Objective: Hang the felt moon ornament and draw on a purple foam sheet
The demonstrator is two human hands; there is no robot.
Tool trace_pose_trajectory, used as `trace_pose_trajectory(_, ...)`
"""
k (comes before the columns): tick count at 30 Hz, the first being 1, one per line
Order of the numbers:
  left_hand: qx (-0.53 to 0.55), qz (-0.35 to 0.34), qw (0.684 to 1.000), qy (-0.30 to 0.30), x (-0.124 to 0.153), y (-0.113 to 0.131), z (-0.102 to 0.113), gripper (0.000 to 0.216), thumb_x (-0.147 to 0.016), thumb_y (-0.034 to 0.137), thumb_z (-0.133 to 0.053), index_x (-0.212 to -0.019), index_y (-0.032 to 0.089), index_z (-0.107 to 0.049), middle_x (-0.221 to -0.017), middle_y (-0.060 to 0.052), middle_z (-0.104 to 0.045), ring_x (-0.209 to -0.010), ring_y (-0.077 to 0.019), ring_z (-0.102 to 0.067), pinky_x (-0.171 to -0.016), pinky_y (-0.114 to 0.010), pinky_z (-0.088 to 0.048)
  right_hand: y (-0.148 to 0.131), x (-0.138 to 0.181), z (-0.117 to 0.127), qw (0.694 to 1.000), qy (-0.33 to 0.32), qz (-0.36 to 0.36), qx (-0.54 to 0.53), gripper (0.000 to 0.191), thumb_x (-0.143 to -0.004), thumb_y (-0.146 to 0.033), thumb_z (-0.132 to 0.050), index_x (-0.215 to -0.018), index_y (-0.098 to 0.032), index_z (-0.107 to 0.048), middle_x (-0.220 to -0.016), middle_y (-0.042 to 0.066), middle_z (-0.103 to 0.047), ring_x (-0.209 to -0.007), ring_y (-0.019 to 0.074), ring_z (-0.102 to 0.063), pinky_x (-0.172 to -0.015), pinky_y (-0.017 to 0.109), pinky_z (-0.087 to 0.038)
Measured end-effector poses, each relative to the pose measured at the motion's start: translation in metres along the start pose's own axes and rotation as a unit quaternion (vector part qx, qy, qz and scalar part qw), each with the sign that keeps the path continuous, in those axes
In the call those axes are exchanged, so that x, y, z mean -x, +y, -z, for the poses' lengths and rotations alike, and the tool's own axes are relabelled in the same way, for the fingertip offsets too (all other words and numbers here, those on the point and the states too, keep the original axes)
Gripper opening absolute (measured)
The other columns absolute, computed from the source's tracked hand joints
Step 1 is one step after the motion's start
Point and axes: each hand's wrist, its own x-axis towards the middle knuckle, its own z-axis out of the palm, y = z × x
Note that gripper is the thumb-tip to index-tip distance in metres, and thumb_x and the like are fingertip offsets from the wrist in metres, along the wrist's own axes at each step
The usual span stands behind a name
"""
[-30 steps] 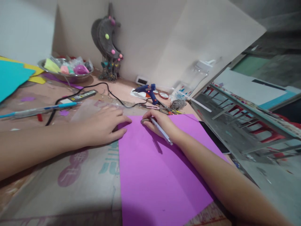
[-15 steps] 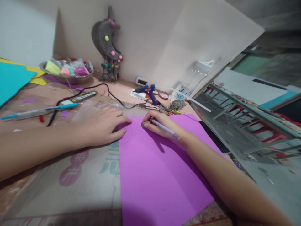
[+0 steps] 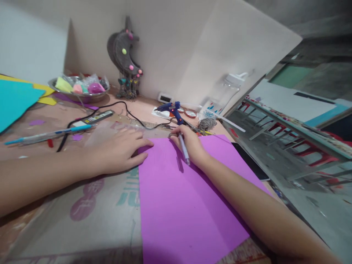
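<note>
A purple sheet (image 3: pixel 187 205) lies on the cardboard-covered table (image 3: pixel 90 220). My left hand (image 3: pixel 118 148) rests flat with fingers stretched out, its fingertips on the sheet's top left corner. My right hand (image 3: pixel 189 143) is closed round a white pen (image 3: pixel 184 149), its tip at the sheet's top edge, beside a small ring-shaped piece (image 3: pixel 173 135) under my fingers.
A blue glue gun (image 3: pixel 172 109) with its black cord (image 3: pixel 90 117), twine (image 3: pixel 206 123), a metal bowl of coloured bits (image 3: pixel 79 90), a blue pen (image 3: pixel 46 134), teal and yellow sheets (image 3: pixel 16 99), a felt moon ornament (image 3: pixel 123 55) and a dark tablet (image 3: pixel 249 161) at the right.
My right hand has shifted slightly up to the sheet's top edge and turned the pen from lying sideways to pointing more upright. My left hand has stayed in place.
</note>
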Motion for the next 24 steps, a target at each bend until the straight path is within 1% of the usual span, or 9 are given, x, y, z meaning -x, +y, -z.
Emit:
trace_pose_trajectory(2, -0.002, 0.0, 1.0, 0.002, 0.0, 0.0, 0.0, 0.044, -0.1, 0.039, -0.044, -0.13, 0.021, -0.071, -0.1, -0.011, -0.067, -0.097, -0.0301, -0.063, -0.091, -0.047, -0.046, -0.002, -0.003, 0.007, 0.995, 0.055, -0.056, -0.063, 0.026, -0.086, -0.042, -0.065, -0.101, -0.022, -0.06, -0.093, 0.004, -0.065, -0.074, 0.0176, -0.06, -0.077, 0.035, -0.05)
trace_pose_trajectory(4, -0.004, -0.002, 1.0, 0.004, 0.0, -0.001, -0.001, 0.044, -0.1, 0.039, -0.044, -0.129, 0.021, -0.072, -0.099, -0.011, -0.067, -0.097, -0.0305, -0.063, -0.091, -0.047, -0.046, -0.009, -0.003, 0.016, 0.973, 0.058, -0.098, -0.202, 0.035, -0.091, -0.055, -0.058, -0.105, -0.022, -0.058, -0.092, 0.005, -0.066, -0.074, 0.0183, -0.063, -0.077, 0.037, -0.053)
trace_pose_trajectory(7, 0.003, -0.005, 1.0, 0.008, 0.0, -0.001, -0.001, 0.042, -0.099, 0.039, -0.045, -0.126, 0.022, -0.073, -0.096, -0.011, -0.067, -0.096, -0.0309, -0.063, -0.089, -0.046, -0.046, -0.027, 0.0, 0.024, 0.879, -0.13, -0.18, -0.422, 0.051, -0.094, -0.068, -0.042, -0.112, -0.023, -0.056, -0.097, 0.01, -0.07, -0.086, 0.0254, -0.07, -0.079, 0.045, -0.059)
trace_pose_trajectory(9, 0.007, -0.004, 1.0, 0.008, 0.0, -0.001, -0.001, 0.042, -0.099, 0.039, -0.045, -0.125, 0.021, -0.073, -0.096, -0.011, -0.067, -0.096, -0.031, -0.064, -0.088, -0.046, -0.047, -0.035, 0.004, 0.021, 0.82, -0.239, -0.215, -0.474, 0.054, -0.094, -0.068, -0.043, -0.12, -0.022, -0.055, -0.106, 0.014, -0.072, -0.098, 0.0297, -0.072, -0.083, 0.051, -0.06)
trace_pose_trajectory(10, 0.009, -0.003, 1.0, 0.009, 0.0, -0.001, -0.001, 0.043, -0.099, 0.039, -0.045, -0.126, 0.021, -0.073, -0.097, -0.011, -0.068, -0.097, -0.0312, -0.064, -0.089, -0.046, -0.047, -0.036, 0.005, 0.018, 0.822, -0.222, -0.203, -0.484, 0.052, -0.093, -0.066, -0.048, -0.121, -0.023, -0.054, -0.11, 0.014, -0.072, -0.103, 0.029, -0.071, -0.087, 0.05, -0.06)
trace_pose_trajectory(14, 0.015, -0.001, 1.0, 0.014, 0.0, -0.001, 0.0, 0.043, -0.098, 0.038, -0.046, -0.126, 0.02, -0.073, -0.097, -0.012, -0.068, -0.099, -0.0317, -0.064, -0.092, -0.048, -0.047, -0.027, 0.005, 0.004, 0.886, -0.077, -0.117, -0.441, 0.048, -0.092, -0.065, -0.052, -0.12, -0.027, -0.051, -0.118, 0.011, -0.066, -0.11, 0.0242, -0.066, -0.094, 0.044, -0.057)
trace_pose_trajectory(18, 0.015, 0.001, 1.0, 0.015, 0.0, 0.0, 0.003, 0.042, -0.097, 0.039, -0.048, -0.124, 0.021, -0.075, -0.094, -0.011, -0.068, -0.098, -0.0315, -0.065, -0.091, -0.047, -0.048, -0.021, 0.003, 0.001, 0.961, -0.024, -0.058, -0.269, 0.046, -0.095, -0.069, -0.042, -0.096, -0.025, -0.053, -0.086, 0.003, -0.059, -0.081, 0.0184, -0.06, -0.079, 0.035, -0.054)
trace_pose_trajectory(21, 0.005, 0.001, 1.0, 0.006, 0.0, 0.0, 0.003, 0.043, -0.098, 0.04, -0.046, -0.125, 0.021, -0.074, -0.096, -0.011, -0.069, -0.099, -0.0315, -0.065, -0.091, -0.047, -0.048, -0.027, 0.003, 0.001, 0.969, -0.049, -0.057, -0.234, 0.033, -0.098, -0.055, -0.044, -0.086, -0.024, -0.051, -0.064, -0.003, -0.051, -0.059, 0.0145, -0.049, -0.062, 0.03, -0.046)
trace_pose_trajectory(24, 0.001, 0.001, 1.0, 0.002, 0.0, 0.001, 0.002, 0.044, -0.099, 0.041, -0.044, -0.127, 0.021, -0.072, -0.101, -0.012, -0.07, -0.102, -0.0313, -0.065, -0.094, -0.048, -0.048, -0.034, 0.002, -0.003, 0.963, -0.076, -0.09, -0.242, 0.025, -0.093, -0.046, -0.054, -0.08, -0.024, -0.048, -0.057, -0.006, -0.052, -0.05, 0.012, -0.045, -0.054, 0.028, -0.039)
